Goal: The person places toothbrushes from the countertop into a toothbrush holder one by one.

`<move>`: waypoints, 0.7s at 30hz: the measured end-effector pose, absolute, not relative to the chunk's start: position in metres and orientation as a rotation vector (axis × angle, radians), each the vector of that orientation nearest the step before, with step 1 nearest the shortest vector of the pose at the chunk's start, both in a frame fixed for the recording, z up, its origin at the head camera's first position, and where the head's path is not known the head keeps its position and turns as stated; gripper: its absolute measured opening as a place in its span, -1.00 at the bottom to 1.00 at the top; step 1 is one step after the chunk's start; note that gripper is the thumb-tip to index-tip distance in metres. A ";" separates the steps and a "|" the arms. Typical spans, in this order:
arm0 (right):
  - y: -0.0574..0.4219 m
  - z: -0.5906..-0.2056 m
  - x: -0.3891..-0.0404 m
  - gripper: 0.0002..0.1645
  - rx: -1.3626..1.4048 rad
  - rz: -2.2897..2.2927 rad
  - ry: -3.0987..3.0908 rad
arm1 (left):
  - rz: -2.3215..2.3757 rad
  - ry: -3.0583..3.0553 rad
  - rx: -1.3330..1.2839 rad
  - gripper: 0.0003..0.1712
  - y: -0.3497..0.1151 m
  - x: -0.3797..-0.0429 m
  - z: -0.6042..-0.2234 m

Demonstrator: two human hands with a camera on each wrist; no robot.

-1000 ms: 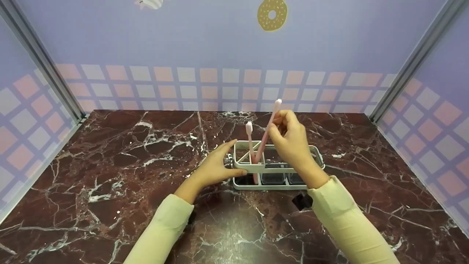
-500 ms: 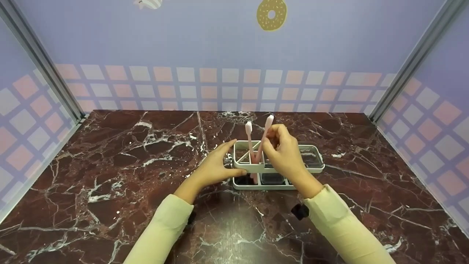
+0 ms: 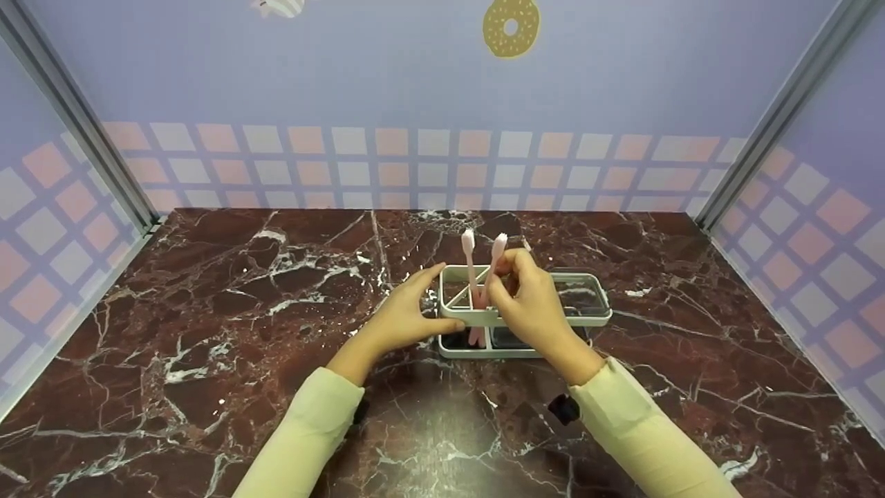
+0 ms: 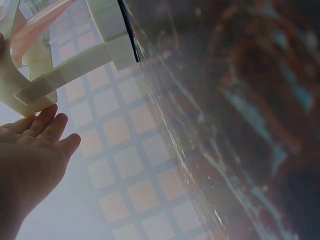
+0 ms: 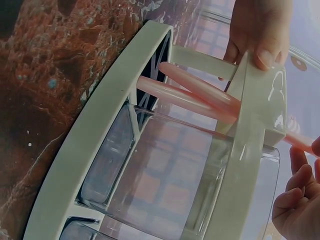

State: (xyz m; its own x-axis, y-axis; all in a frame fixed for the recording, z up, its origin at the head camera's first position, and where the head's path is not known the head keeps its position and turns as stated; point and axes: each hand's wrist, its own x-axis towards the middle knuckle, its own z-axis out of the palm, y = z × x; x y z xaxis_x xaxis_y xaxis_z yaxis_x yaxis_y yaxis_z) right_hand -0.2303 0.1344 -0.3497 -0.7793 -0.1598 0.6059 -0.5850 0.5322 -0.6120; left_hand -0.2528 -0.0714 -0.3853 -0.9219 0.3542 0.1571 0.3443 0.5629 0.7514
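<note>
A pale two-tier toothbrush holder [image 3: 591, 321] stands on the table. My left hand [image 3: 401, 315] holds its left end, thumb at the front rim and fingers towards the back corner. In the left wrist view the fingertips [image 4: 47, 115] touch the holder's end. One pink toothbrush [image 3: 471, 259] leans in a small upper slot, bristles up. Beside it, my right hand [image 3: 532, 297] pinches a second pink toothbrush [image 3: 499, 245] below its head. The right wrist view shows both handles [image 5: 195, 95] reaching down through the upper tier into the lower tier's end compartment.
Clear cups [image 5: 107, 155] sit in the holder's lower tier. Dark red marbled tabletop [image 3: 207, 332] surrounds it. A tiled-pattern wall [image 3: 297, 166] rises behind, with side walls left and right. A small black object [image 3: 563, 409] sits at the right cuff.
My right hand has moved down and left, lowering the second toothbrush deeper into the holder beside the first. My left hand has stayed at the holder's left end.
</note>
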 end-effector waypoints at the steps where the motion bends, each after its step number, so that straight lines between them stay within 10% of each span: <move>1: 0.134 -0.350 -0.231 -0.87 0.608 1.166 -2.289 | 1.325 2.767 0.614 0.19 -0.071 -0.253 -0.385; 21: 0.135 -0.355 -0.227 -0.87 0.624 1.149 -2.316 | 1.303 2.783 0.639 0.20 -0.072 -0.252 -0.387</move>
State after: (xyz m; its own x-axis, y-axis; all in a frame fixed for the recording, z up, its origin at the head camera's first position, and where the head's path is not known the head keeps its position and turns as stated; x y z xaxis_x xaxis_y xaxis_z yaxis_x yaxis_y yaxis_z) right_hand -0.2270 0.1349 -0.3553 -0.7820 -0.1852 0.5952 -0.5859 0.5442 -0.6005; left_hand -0.2525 -0.0719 -0.3866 -0.9171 0.3623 0.1664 0.3599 0.5726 0.7367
